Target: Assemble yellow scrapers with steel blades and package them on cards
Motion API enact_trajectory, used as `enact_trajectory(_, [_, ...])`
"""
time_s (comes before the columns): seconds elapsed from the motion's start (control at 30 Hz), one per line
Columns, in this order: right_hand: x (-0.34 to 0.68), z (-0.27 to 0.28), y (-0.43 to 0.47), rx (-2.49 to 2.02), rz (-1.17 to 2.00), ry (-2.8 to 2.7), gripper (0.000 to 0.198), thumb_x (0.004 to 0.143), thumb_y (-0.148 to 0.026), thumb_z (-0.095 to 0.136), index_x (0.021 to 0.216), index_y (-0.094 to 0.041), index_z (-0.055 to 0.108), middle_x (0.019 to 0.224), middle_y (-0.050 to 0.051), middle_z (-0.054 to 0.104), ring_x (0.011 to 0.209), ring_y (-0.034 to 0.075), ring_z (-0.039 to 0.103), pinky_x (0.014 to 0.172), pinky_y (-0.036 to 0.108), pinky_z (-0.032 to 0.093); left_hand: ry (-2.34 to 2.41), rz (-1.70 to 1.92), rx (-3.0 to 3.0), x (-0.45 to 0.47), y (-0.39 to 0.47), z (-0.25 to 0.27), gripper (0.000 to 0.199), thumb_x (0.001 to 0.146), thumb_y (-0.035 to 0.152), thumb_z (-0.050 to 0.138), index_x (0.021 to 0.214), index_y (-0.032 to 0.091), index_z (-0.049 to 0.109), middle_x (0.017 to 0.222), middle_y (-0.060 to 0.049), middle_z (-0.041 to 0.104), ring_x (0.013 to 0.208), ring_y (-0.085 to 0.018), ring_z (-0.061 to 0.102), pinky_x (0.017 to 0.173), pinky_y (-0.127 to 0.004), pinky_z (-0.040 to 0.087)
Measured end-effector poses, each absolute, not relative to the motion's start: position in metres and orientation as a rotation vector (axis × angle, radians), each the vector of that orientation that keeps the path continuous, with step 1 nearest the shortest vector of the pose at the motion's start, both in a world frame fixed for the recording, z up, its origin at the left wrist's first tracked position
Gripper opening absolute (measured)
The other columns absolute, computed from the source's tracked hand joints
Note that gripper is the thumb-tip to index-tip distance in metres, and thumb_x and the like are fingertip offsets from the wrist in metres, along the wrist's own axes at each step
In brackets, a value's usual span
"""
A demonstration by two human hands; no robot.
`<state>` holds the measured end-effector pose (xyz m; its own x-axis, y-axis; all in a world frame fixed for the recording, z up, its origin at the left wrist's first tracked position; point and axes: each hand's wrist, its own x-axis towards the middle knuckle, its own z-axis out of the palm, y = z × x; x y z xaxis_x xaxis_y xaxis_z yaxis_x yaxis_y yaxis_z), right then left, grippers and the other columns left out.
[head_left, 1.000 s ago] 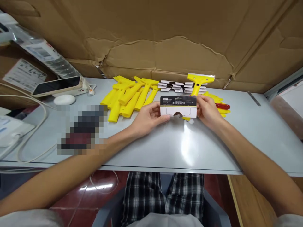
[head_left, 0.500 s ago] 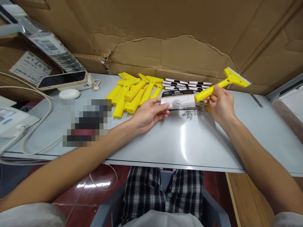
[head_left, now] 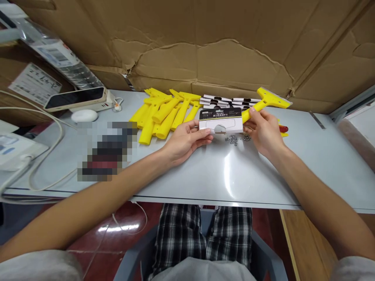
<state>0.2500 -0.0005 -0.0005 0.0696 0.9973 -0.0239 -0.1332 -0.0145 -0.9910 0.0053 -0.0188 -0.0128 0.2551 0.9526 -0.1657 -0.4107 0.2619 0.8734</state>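
My left hand grips the left end of a black-and-white cardboard packaging sleeve, thumb in front. In my right hand is a yellow scraper, its wide head pointing up and right. The scraper's handle end meets the right side of the sleeve; whether it is inside I cannot tell. Small metal screws or nuts lie in loose heaps just below the sleeve. Behind it sit several more folded sleeves. Yellow scraper handles are piled left of my left hand.
Partly hidden behind my right hand is a red-and-yellow object. A thin metal strip lies at the right. Leftward are a phone, a white oval case and cables. A cardboard wall closes off the back.
My right hand has moved left and lowered the scraper towards the sleeve. The sleeve has turned so its printed front faces me more. The red-and-yellow object has come into sight.
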Motion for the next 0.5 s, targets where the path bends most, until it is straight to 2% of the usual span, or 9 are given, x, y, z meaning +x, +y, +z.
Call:
enact_trajectory(0.1, [0.245,0.002,-0.006,-1.125,1.263,-1.082,0.085,0.075,-0.077,0.088,0.120,-0.017,0.047,0.126,0.009,0.069,0.111,0.015,0.073,0.088,0.027,0.063,0.804,1.053,0.682,0.011,-0.023,-0.008,0.016,0.090,0.004,0.081,0.097,0.013,0.070,0.089,-0.005,0.080,0.078,-0.013,0.079,0.079,-0.025,0.067])
enact_trajectory(0.2, [0.239,0.004,-0.012,-1.053,1.346,-1.093,0.092,0.071,-0.078,0.091,0.123,-0.019,0.043,0.131,0.008,0.068,0.122,0.019,0.072,0.097,0.034,0.066,0.839,0.973,0.540,0.017,-0.027,-0.005,0.013,0.099,0.004,0.069,0.093,0.014,0.064,0.078,-0.001,0.073,0.062,-0.010,0.073,0.062,-0.019,0.062])
enact_trajectory(0.27, [0.235,0.004,-0.016,-0.991,1.398,-1.093,0.095,0.068,-0.075,0.094,0.125,-0.020,0.040,0.132,0.007,0.067,0.126,0.020,0.071,0.101,0.036,0.066,0.858,0.935,0.532,0.021,-0.031,-0.006,0.014,0.100,0.007,0.070,0.092,0.015,0.061,0.077,0.001,0.070,0.054,-0.007,0.068,0.052,-0.017,0.056])
enact_trajectory(0.33, [0.231,0.002,-0.018,-0.942,1.431,-1.095,0.095,0.068,-0.073,0.095,0.125,-0.021,0.039,0.130,0.007,0.067,0.127,0.020,0.071,0.102,0.035,0.066,0.877,0.904,0.611,0.022,-0.036,-0.009,0.017,0.096,0.014,0.078,0.098,0.016,0.061,0.081,0.001,0.072,0.050,-0.007,0.065,0.046,-0.019,0.052])
enact_trajectory(0.43, [0.225,-0.003,-0.021,-0.910,1.457,-1.094,0.092,0.072,-0.074,0.092,0.124,-0.020,0.038,0.123,0.006,0.068,0.117,0.018,0.074,0.097,0.034,0.067,0.872,0.872,0.834,0.020,-0.044,-0.019,0.043,0.088,0.032,0.090,0.119,0.019,0.063,0.088,-0.001,0.075,0.054,-0.012,0.065,0.045,-0.023,0.048])
enact_trajectory(0.5, [0.221,-0.006,-0.024,-0.912,1.483,-1.098,0.090,0.074,-0.074,0.091,0.123,-0.020,0.039,0.119,0.005,0.068,0.108,0.016,0.075,0.091,0.031,0.067,0.837,0.962,0.991,0.016,-0.046,-0.028,0.061,0.079,0.038,0.097,0.127,0.023,0.061,0.101,-0.004,0.077,0.071,-0.016,0.071,0.058,-0.027,0.056])
